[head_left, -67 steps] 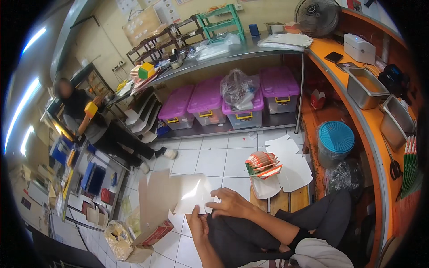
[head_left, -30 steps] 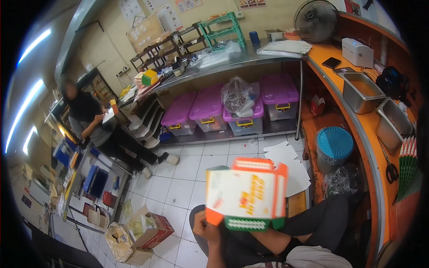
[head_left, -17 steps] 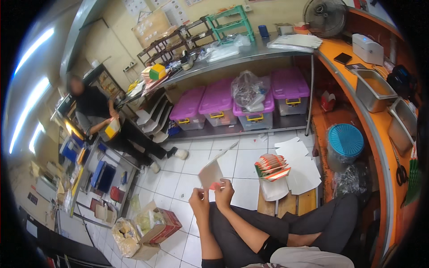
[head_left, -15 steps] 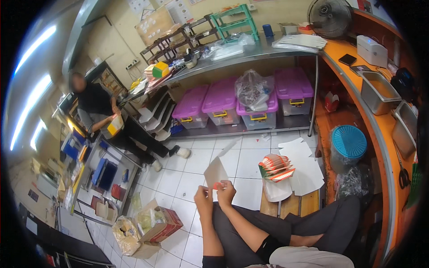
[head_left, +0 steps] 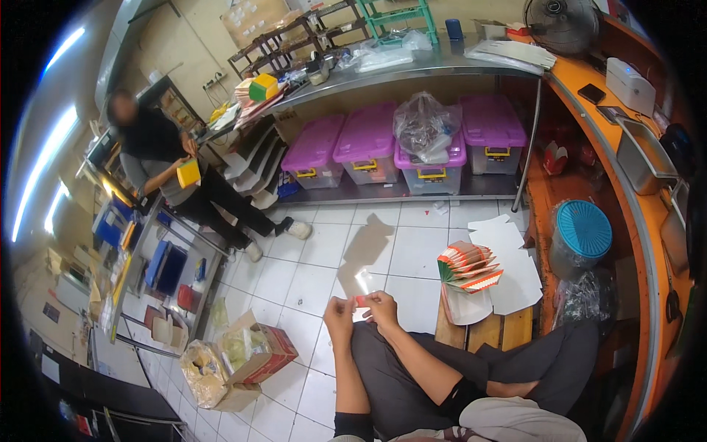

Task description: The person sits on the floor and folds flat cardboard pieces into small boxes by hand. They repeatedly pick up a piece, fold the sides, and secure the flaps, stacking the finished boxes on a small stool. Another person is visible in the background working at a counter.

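Where it stood upright, flat card now tipped away, both hands lower.

Stack of folded cartons on stool right of hands, bins beyond

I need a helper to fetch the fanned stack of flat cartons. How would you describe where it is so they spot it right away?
Start at the orange counter on the right and look down to the small wooden stool beside the seated person's knee. The fanned stack of flat cartons lies on white sheets there, the only thing striped orange, white and green among plain white sheets.
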### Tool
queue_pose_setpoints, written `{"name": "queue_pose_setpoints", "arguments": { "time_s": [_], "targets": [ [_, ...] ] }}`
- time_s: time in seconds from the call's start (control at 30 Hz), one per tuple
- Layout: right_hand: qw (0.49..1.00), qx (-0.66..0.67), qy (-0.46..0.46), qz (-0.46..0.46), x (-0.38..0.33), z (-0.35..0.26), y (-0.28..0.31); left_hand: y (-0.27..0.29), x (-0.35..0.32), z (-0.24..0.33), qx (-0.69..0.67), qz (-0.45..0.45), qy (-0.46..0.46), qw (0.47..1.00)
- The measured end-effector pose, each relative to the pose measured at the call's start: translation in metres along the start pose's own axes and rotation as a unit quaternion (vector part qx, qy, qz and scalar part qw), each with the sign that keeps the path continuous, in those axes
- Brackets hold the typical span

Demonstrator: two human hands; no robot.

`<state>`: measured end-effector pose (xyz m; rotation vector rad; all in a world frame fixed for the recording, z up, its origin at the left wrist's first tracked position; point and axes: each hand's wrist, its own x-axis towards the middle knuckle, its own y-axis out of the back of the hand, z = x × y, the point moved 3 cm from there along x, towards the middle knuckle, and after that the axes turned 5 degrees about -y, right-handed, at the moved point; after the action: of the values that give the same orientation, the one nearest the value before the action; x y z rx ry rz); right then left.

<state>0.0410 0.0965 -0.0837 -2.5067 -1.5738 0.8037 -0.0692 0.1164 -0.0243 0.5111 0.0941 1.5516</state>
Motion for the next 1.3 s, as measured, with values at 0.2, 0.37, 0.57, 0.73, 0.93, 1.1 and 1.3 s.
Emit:
{"name": "queue_pose_setpoints", "arguments": {
  "time_s": [0.2,0.37,0.57,0.73,0.93,1.1,1.3],
  "targets": [
    [0.997,-0.083,0.007,-0.008,0.003,0.007,-0.005,0.004,-0.002,-0.001,-0.020,0.010,-0.011,1.000],
    [0.991,0.055,-0.105,-0.062,0.003,0.006,-0.002,-0.001,0.000,0.004,0.065,-0.029,-0.060,0.996],
    [0.962,0.194,-0.122,-0.150,-0.001,-0.001,0.001,-0.004,-0.003,0.011,0.087,-0.017,-0.089,0.992],
    [0.959,0.195,-0.111,-0.171,-0.003,-0.007,-0.003,-0.003,-0.007,0.019,0.072,0.027,-0.128,0.989],
    [0.965,0.155,-0.090,-0.193,-0.008,-0.014,-0.005,0.000,-0.010,0.027,0.048,0.073,-0.121,0.989],
    [0.964,0.150,-0.093,-0.197,-0.008,-0.015,-0.004,0.000,-0.010,0.027,0.066,0.060,-0.114,0.990],
    [0.970,0.154,-0.061,-0.178,-0.008,-0.015,-0.004,-0.003,-0.009,0.024,0.078,0.037,-0.136,0.987]
  ]
}}
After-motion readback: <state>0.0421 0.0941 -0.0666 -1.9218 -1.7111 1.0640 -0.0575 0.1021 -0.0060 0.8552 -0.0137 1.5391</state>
